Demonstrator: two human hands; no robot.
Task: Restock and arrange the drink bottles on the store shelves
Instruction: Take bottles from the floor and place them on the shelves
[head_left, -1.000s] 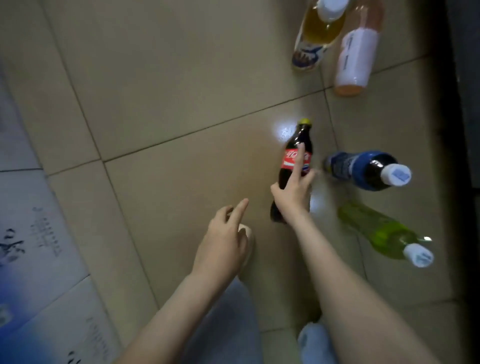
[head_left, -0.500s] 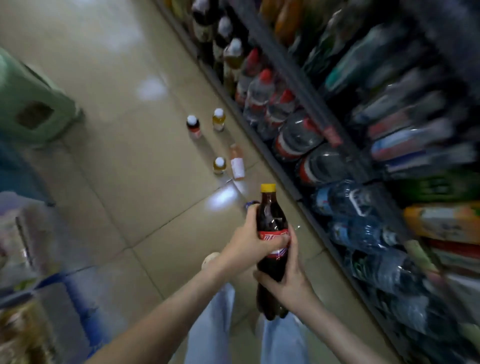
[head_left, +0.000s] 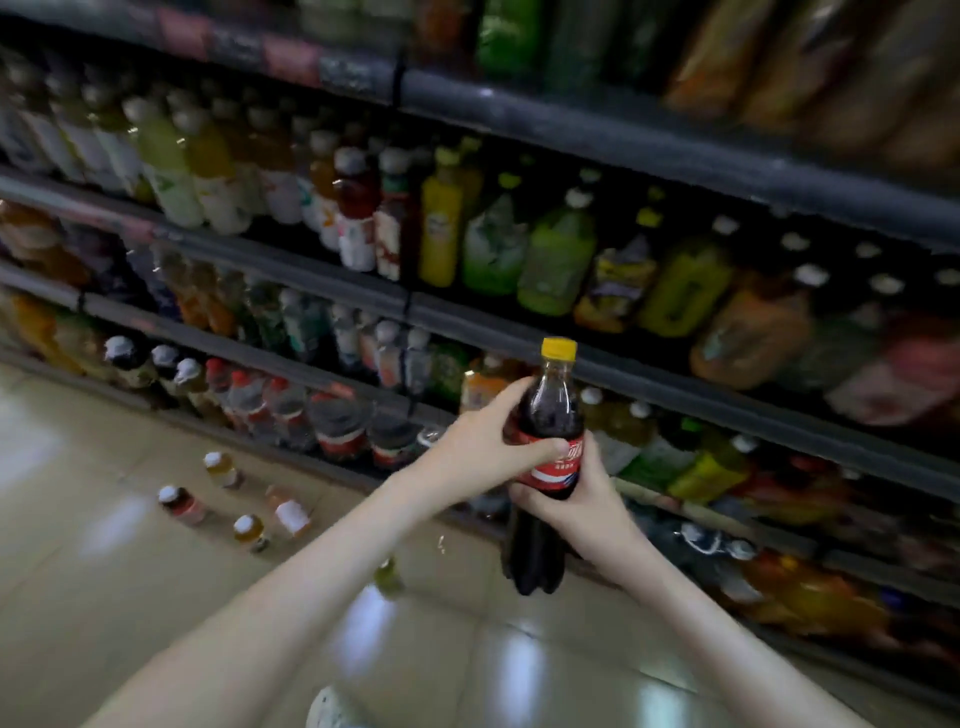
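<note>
I am holding the cola bottle (head_left: 551, 410) upright in both hands, a little toward 4 o'clock from the middle of my view, off the floor (head_left: 104, 571) and in front of the lower shelves (head_left: 675, 374), not yet touching any of them. It is looking full, dark right up into the neck under the yellow cap (head_left: 559, 348), so I am judging it fairly heavy for its size and bottom-weighted. The plastic should be stiff while sealed, smooth and a bit slick, not fragile, though I would rather not shake it. The narrowed middle by the red label (head_left: 558, 470) seems the best place to hold, and that is where I am gripping. My left hand (head_left: 478, 452) is coming in from 9 o'clock and wrapping the shoulder, with the thumb lying across the front at the top of the label. My right hand (head_left: 587, 499) is closing round the label from 4 o'clock, fingers curled behind and under, taking most of the weight as I judge it. Both forearms are reaching up from the bottom edge of the view and meeting at the bottle. The shelves are running from 9 o'clock round to 3 o'clock, packed and blurred. Small bottles (head_left: 223, 467) are standing on the floor at 8 o'clock, well apart from my hands.
</note>
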